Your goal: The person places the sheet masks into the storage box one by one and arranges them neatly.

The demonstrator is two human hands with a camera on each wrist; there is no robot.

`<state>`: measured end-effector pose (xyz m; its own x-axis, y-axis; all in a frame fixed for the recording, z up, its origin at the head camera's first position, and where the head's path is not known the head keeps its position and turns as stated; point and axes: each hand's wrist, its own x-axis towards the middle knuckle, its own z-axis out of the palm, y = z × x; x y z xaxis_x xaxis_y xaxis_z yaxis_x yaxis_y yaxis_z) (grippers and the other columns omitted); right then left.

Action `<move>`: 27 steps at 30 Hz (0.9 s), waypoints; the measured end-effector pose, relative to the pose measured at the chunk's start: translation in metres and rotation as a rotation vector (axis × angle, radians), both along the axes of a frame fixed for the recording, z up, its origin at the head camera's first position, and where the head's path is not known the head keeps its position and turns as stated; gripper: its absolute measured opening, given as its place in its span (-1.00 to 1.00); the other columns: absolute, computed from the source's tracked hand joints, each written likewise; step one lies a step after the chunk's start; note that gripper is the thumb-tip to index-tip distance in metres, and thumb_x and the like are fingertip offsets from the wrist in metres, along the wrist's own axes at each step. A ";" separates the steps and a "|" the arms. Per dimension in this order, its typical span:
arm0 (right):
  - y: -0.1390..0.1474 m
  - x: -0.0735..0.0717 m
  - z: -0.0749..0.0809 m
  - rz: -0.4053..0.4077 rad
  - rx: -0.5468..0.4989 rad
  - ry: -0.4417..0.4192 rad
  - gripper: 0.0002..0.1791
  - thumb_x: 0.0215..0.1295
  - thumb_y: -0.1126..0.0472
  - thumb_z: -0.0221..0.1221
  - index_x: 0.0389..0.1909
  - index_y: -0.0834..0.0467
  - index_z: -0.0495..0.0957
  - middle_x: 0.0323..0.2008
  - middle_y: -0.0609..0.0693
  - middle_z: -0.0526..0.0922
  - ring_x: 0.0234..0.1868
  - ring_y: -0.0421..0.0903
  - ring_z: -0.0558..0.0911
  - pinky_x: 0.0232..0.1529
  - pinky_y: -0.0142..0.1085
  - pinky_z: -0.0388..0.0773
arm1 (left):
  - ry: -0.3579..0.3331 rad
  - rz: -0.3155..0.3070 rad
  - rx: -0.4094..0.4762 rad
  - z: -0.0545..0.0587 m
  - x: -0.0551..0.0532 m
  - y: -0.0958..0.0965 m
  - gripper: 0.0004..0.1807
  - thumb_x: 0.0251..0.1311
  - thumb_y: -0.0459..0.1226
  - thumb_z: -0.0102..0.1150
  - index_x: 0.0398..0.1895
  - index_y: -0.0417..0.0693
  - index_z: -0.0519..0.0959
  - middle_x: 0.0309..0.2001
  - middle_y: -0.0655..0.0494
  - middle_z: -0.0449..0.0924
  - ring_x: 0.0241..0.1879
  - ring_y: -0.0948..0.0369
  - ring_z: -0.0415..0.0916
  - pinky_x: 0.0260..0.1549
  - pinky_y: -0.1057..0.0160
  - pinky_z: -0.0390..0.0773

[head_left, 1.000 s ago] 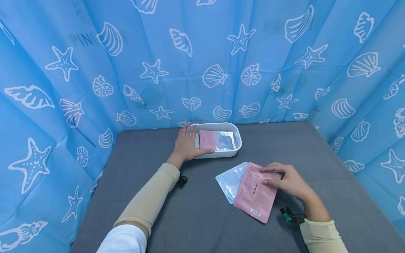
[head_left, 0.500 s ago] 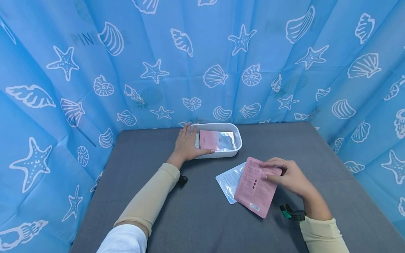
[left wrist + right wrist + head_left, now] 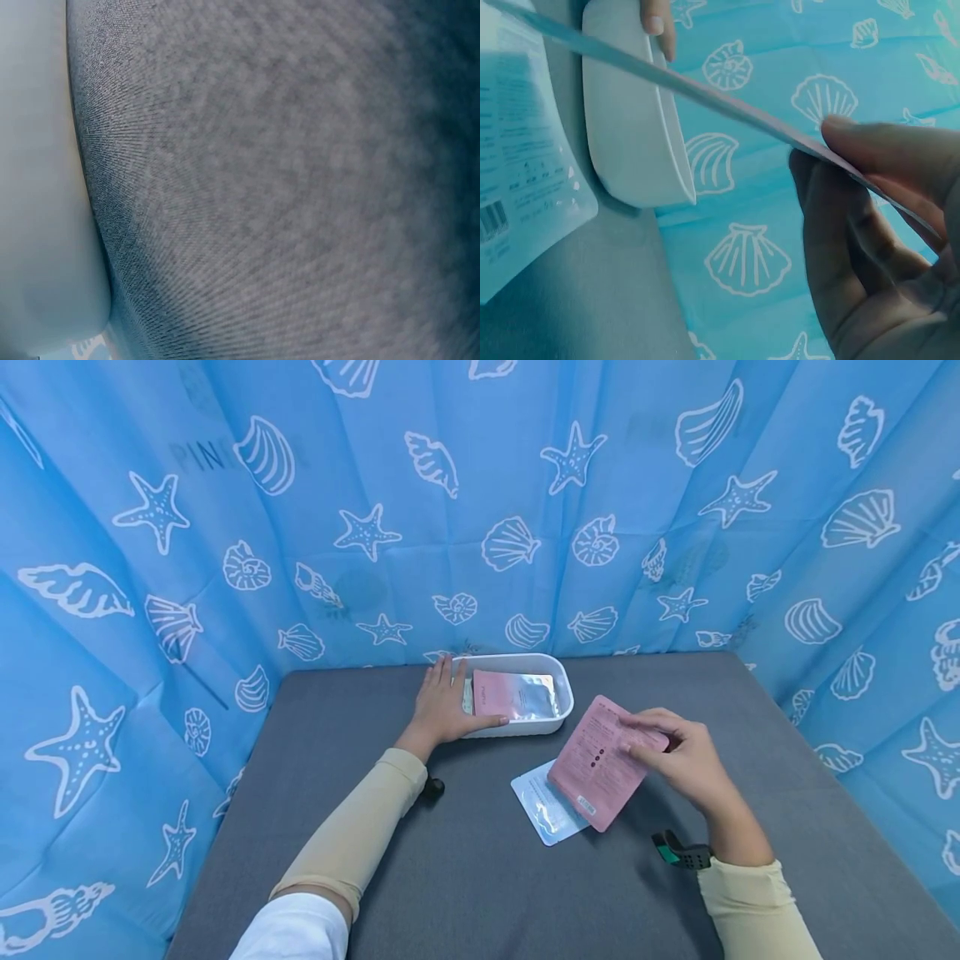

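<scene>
My right hand (image 3: 692,762) pinches a pink sheet mask packet (image 3: 596,764) by its right edge, thumb on the near face and fingers behind. The packet is raised and tilted; in the right wrist view it shows edge-on as a thin strip (image 3: 705,96). Partly behind it, a light blue packet (image 3: 543,802) lies flat on the table. At the back, my left hand (image 3: 441,703) rests over the left end of a white tub (image 3: 565,693), fingers spread straight and thumb along the front rim. Inside the tub lies a pink and silver packet (image 3: 517,695), with something pale green beside it, mostly hidden.
Grey cloth (image 3: 465,860) covers the table. A blue curtain (image 3: 487,485) with white shell drawings hangs right behind the tub and along both sides. The left wrist view shows mainly the cloth and a smooth pale wall (image 3: 41,187) close by.
My right hand has lifted the pink packet up and away from me, turning it and uncovering more of the blue packet's lower right. My left hand and the tub have not moved.
</scene>
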<state>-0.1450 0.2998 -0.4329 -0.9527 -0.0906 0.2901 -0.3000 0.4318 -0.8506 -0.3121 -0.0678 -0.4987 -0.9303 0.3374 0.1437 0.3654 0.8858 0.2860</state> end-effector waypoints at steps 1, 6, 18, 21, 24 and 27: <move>-0.001 -0.002 0.000 -0.019 -0.005 0.010 -0.62 0.32 0.37 0.42 0.16 0.27 0.72 -0.01 -0.23 0.70 -0.26 -0.25 0.68 -0.38 -0.38 0.71 | 0.003 0.002 -0.002 0.000 0.000 0.000 0.56 -0.13 0.72 0.09 0.75 -0.09 -0.09 0.75 -0.21 -0.20 0.74 -0.14 -0.26 0.70 -0.13 -0.18; -0.008 -0.008 0.004 -0.103 -0.031 0.033 -0.60 0.34 0.35 0.42 0.19 0.26 0.71 0.01 -0.26 0.68 -0.20 -0.26 0.68 -0.30 -0.45 0.72 | 0.003 0.005 0.007 0.001 0.002 0.000 0.55 -0.13 0.70 0.11 0.75 -0.10 -0.08 0.74 -0.21 -0.18 0.74 -0.15 -0.25 0.70 -0.14 -0.17; -0.022 -0.025 0.013 -0.246 -0.136 0.051 -0.56 0.41 0.26 0.38 0.27 0.24 0.67 0.05 -0.23 0.64 -0.09 -0.25 0.66 -0.20 -0.55 0.68 | 0.000 0.006 -0.005 0.001 0.002 0.000 0.56 -0.13 0.72 0.09 0.75 -0.09 -0.09 0.75 -0.21 -0.20 0.74 -0.17 -0.24 0.69 -0.16 -0.16; -0.024 -0.032 0.012 -0.300 -0.169 0.044 -0.55 0.40 0.24 0.38 0.29 0.21 0.67 0.06 -0.19 0.65 -0.08 -0.26 0.66 -0.19 -0.57 0.66 | -0.005 0.008 -0.004 0.002 0.002 0.000 0.56 -0.12 0.72 0.08 0.75 -0.09 -0.10 0.75 -0.20 -0.20 0.74 -0.16 -0.25 0.69 -0.17 -0.16; -0.026 -0.038 0.008 -0.346 -0.207 0.033 -0.54 0.40 0.24 0.39 0.30 0.19 0.67 0.09 -0.13 0.66 -0.09 -0.27 0.67 -0.20 -0.58 0.66 | -0.013 0.009 -0.001 0.001 0.001 0.000 0.57 -0.13 0.73 0.05 0.76 -0.08 -0.12 0.75 -0.18 -0.23 0.74 -0.15 -0.27 0.70 -0.17 -0.16; -0.027 -0.042 0.004 -0.380 -0.244 0.036 -0.55 0.39 0.25 0.39 0.29 0.17 0.68 0.09 -0.07 0.67 -0.09 -0.25 0.68 -0.20 -0.58 0.65 | -0.012 0.010 -0.001 0.000 0.001 0.000 0.57 -0.14 0.75 0.04 0.76 -0.07 -0.12 0.76 -0.17 -0.23 0.75 -0.13 -0.28 0.70 -0.15 -0.17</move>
<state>-0.1872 0.2728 -0.4290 -0.8940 0.3385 0.2935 -0.1908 0.3051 -0.9330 -0.3114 -0.0674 -0.4985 -0.9352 0.3284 0.1326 0.3534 0.8896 0.2894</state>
